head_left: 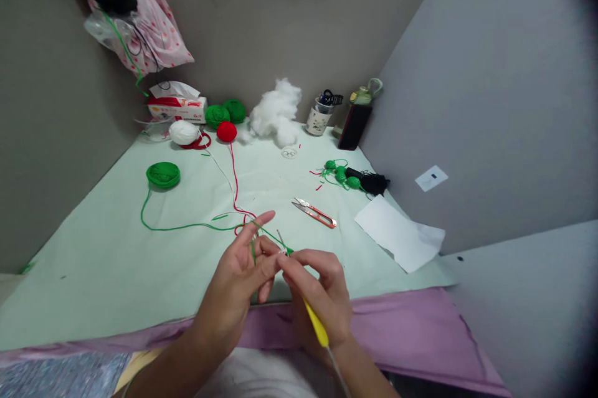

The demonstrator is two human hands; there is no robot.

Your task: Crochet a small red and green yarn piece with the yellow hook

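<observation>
My left hand (pixel 243 273) pinches green yarn (pixel 187 227) between thumb and fingers, with the index finger stretched up and the strand running over it. My right hand (pixel 322 292) is closed on a crochet hook with a yellow handle (pixel 315 323); its metal tip (pixel 280 239) meets the yarn at my left fingertips. The green strand trails left across the pale green table (pixel 93 248) to a green yarn ball (pixel 163 174).
Orange snips (pixel 315 212) lie just beyond my hands. White paper (pixel 399 233) sits at right. Small green crocheted pieces (pixel 343 175), white and red yarn balls (pixel 227 131), more green balls, white stuffing (pixel 275 113), a tissue box, a cup and a bottle line the back. A purple cloth (pixel 397 323) edges the table.
</observation>
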